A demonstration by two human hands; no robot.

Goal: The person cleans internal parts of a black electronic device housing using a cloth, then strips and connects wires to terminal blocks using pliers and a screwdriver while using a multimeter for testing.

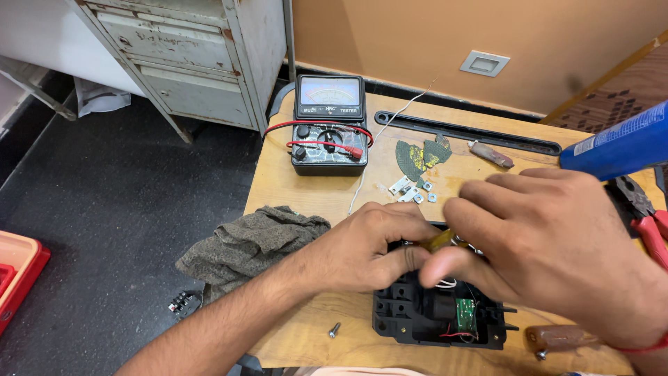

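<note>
— How many hands are over the bench (pixel 306 334)?

— Two, both the person's own. The left hand (pixel 362 247) and the right hand (pixel 550 244) meet above one black plastic housing (pixel 417 313) that lies open near the front edge of the bench.

— What is each grip doing?

— Both close on one thin yellowish tool (pixel 438 240), pinched between thumb and fingers of each hand; its tip is hidden behind the fingers.

— What shows inside the housing?

— One small green circuit board (pixel 465 315), with red and white wires beside it.

— And around it?

— One analog multimeter (pixel 329 125) at the back, its red lead draped across its face. One crumpled grey-brown rag (pixel 250 244) hangs off the left edge. About five small metal plates (pixel 412 189) lie in a cluster. One loose screw (pixel 335 329) rests left of the housing. One red-handled pliers (pixel 643 216) lies at the right, under one blue cylinder (pixel 619 146). One long black strip (pixel 466 132) lies at the back.
</note>
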